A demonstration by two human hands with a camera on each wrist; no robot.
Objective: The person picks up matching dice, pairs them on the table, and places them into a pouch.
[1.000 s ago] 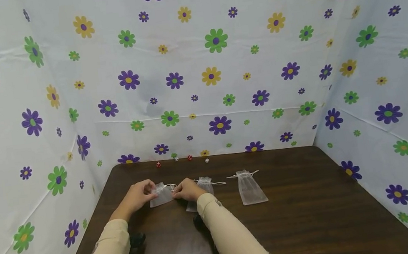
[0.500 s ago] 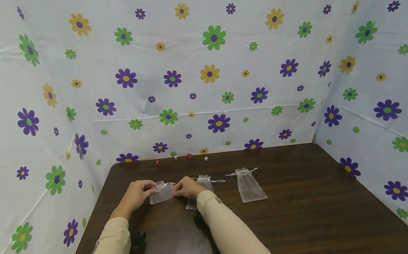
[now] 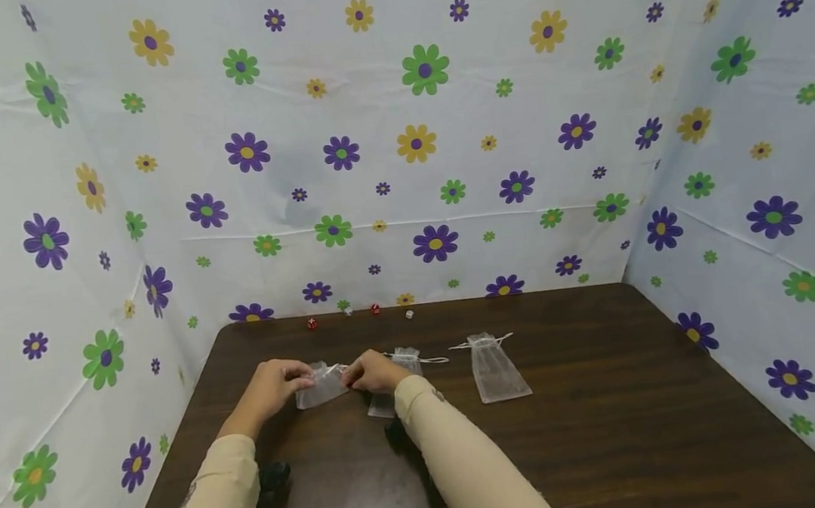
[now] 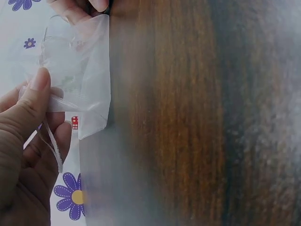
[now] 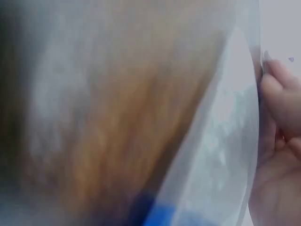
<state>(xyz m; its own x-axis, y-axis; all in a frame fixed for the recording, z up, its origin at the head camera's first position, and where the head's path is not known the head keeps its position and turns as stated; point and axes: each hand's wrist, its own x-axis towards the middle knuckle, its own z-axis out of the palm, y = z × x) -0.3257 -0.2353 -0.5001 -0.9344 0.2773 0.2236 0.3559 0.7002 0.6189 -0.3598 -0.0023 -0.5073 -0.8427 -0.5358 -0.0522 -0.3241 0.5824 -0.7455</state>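
A sheer white drawstring pouch point(image 3: 320, 388) is held between both hands, just above the left part of the table. My left hand point(image 3: 272, 387) pinches its left side between thumb and fingers; in the left wrist view the white drawstring point(image 4: 53, 143) hangs by those fingers. At the pouch's other end, my right hand point(image 3: 377, 373) grips with bent fingertips. A small red spot shows between the right fingers in the right wrist view, too hidden to identify. A second sheer pouch point(image 3: 406, 360) lies partly covered by the right hand and wrist.
A third sheer pouch point(image 3: 500, 371) lies flat farther right on the dark wooden table point(image 3: 644, 411). Along the back edge sit a red die point(image 3: 312, 323), a white die point(image 3: 348, 312), another red die point(image 3: 375, 309) and another white die point(image 3: 409, 314). Flowered cloth point(image 3: 434, 159) surrounds the table.
The head view has shifted slightly. Both hands keep their hold on the pouch, with only small movements of the fingers and fabric.
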